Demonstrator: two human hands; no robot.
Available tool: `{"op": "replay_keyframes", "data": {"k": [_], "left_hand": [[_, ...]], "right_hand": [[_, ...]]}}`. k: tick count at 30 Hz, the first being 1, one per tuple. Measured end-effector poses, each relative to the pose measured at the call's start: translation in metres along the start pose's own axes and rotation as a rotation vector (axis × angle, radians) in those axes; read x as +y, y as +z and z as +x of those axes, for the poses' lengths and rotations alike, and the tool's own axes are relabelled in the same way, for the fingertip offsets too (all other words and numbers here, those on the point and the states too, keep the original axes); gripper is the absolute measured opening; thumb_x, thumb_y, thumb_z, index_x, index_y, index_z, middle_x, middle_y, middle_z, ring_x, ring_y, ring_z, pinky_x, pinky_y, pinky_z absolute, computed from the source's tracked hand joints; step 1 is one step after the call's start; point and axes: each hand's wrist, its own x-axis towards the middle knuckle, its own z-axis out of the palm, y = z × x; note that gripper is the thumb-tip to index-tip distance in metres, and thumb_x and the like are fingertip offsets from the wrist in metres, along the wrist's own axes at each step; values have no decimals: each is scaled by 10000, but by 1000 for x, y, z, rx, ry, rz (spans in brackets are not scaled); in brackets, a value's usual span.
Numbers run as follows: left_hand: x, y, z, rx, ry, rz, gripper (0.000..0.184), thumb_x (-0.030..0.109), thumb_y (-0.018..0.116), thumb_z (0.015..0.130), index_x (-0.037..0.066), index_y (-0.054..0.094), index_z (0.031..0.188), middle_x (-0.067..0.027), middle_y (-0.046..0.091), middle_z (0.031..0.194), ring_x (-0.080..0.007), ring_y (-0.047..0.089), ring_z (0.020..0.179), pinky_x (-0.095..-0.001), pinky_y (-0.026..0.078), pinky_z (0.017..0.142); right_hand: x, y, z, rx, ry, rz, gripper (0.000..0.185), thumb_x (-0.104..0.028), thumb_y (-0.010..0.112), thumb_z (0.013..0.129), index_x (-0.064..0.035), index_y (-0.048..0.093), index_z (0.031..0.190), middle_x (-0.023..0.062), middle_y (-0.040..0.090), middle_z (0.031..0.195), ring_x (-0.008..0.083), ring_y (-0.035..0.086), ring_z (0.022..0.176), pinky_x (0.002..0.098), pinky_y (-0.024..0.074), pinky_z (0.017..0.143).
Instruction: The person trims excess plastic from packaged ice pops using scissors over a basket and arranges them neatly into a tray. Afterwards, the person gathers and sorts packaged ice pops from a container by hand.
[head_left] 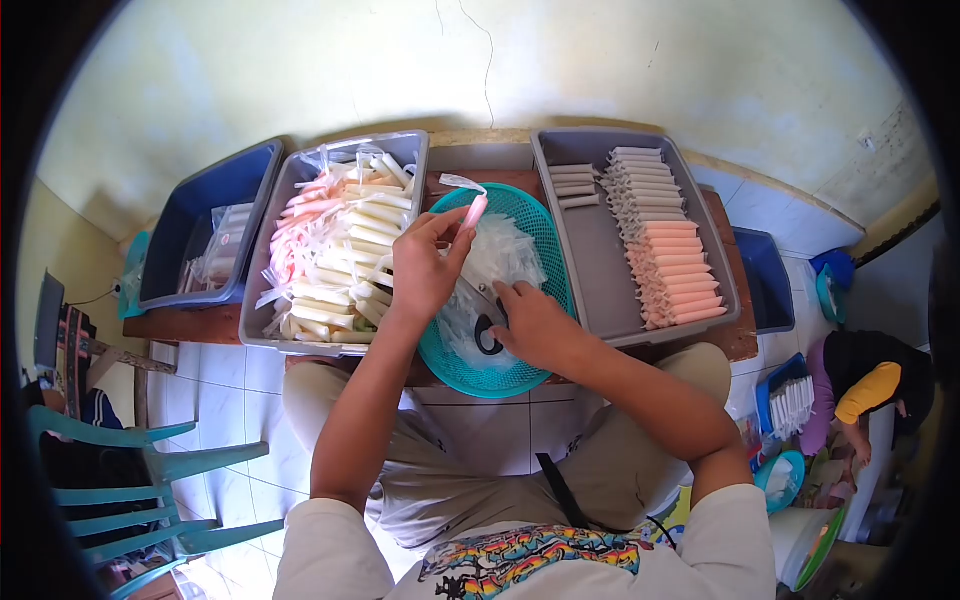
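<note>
My left hand (428,265) is closed on a pink ice pop (477,211) in a clear plastic sleeve, held upright with its loose plastic tail at the top. In my right hand (540,328) is a pair of scissors (488,338) with black handles, the blades pointing up and left, below the ice pop. Both hands are over a teal mesh basket (563,250) holding clear plastic scraps (508,252). Left of it, a grey tray (262,240) holds a jumbled pile of white and pink ice pops (345,240) with long plastic tails.
On the right, another grey tray (600,265) holds stacked pink and whitish ice pops (672,250). A dark blue bin (255,180) with packs inside stands far left. A green plastic chair (170,465) is at lower left. Another person (880,370) bends over at the right.
</note>
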Motion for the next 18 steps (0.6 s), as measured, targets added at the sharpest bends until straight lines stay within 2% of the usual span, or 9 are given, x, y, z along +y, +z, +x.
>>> {"op": "replay_keyframes", "data": {"k": [3, 6, 7, 9, 16, 18], "left_hand": [[1, 1, -1, 17, 53, 62, 310, 77, 796, 946, 68, 791, 1256, -115, 761, 981, -205, 763, 825, -337, 604, 755], [4, 1, -3, 8, 69, 101, 321, 65, 807, 927, 64, 794, 1247, -120, 762, 977, -207, 760, 835, -334, 601, 775], [5, 0, -3, 0, 65, 109, 325, 59, 810, 920, 64, 796, 1244, -123, 762, 978, -207, 759, 840, -333, 600, 785], [5, 0, -4, -1, 83, 112, 322, 56, 809, 919, 63, 798, 1240, -123, 763, 979, -210, 758, 841, -334, 598, 784], [5, 4, -7, 34, 165, 129, 304, 44, 806, 915, 53, 802, 1219, -131, 764, 986, -229, 753, 838, -344, 592, 780], [7, 2, -6, 35, 167, 123, 305, 42, 805, 915, 52, 802, 1220, -130, 764, 987, -227, 751, 841, -344, 592, 780]], "right_hand": [[-7, -1, 0, -44, 50, 22, 760, -231, 828, 889, 97, 473, 1476, 304, 564, 1269, 493, 705, 1040, 495, 612, 879], [-8, 9, 0, 5, 52, 20, 766, -230, 833, 881, 107, 462, 1460, 318, 534, 1276, 505, 707, 1019, 517, 614, 871], [-11, 11, 0, 8, 53, 21, 766, -230, 833, 881, 107, 462, 1460, 318, 534, 1276, 505, 707, 1019, 517, 614, 871], [-17, 14, 1, -15, 83, -16, 621, -166, 794, 897, 144, 473, 1328, 310, 535, 1222, 500, 726, 972, 534, 616, 849], [-3, 34, 15, 53, 86, -81, 550, -124, 775, 865, 170, 502, 1242, 304, 546, 1171, 484, 739, 915, 543, 622, 809], [-1, 25, 11, -23, 102, 34, 555, -139, 793, 827, 134, 548, 1245, 306, 564, 1177, 498, 700, 970, 531, 595, 881]]}}
